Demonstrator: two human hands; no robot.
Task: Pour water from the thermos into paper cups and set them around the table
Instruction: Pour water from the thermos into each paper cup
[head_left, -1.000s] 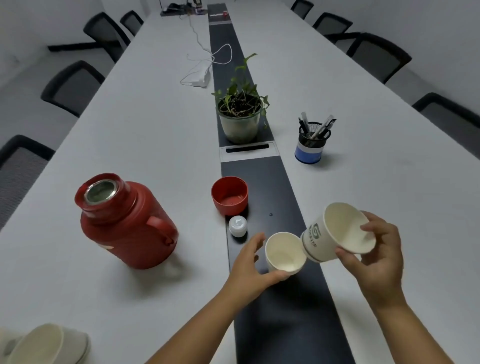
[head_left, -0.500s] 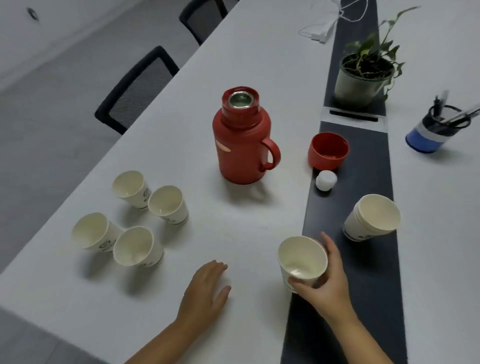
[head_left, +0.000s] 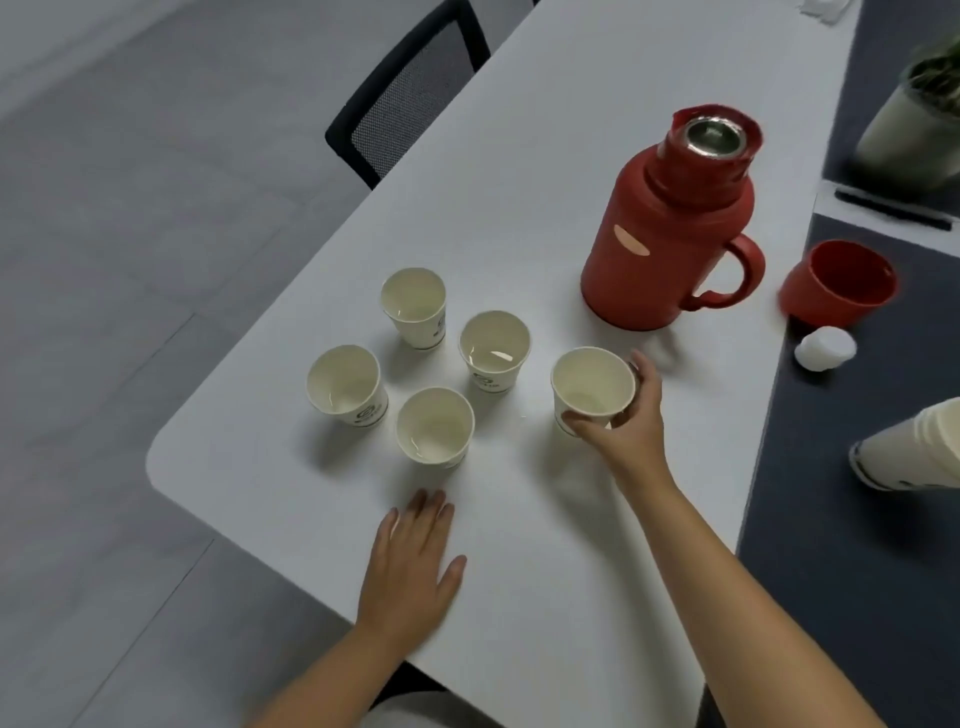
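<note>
- Our right hand (head_left: 626, 421) has its fingers and thumb curled round a paper cup (head_left: 592, 387), upright on the white table (head_left: 519, 182), just right of the cup cluster.
- Our left hand (head_left: 413, 564) lies flat on the table near the close edge, fingers spread a little, holding nothing.
- Four paper cups are bunched together left of the held one: a far cup (head_left: 415, 306), a middle cup (head_left: 494, 349), a left cup (head_left: 347, 384) and a near cup (head_left: 435, 425). All upright, close but apart. Can't really tell how much water's in them.
- The red thermos (head_left: 670, 223) stands open beyond the held cup, handle pointing right, steel mouth showing.
- Its red lid cup (head_left: 839, 283) sits on the dark centre strip (head_left: 831, 571) to the right, white stopper (head_left: 825, 349) just in front of it.
- A stack of paper cups (head_left: 914, 452) lies on its side at the right edge; a blurry potted plant (head_left: 919, 124) is far right.
</note>
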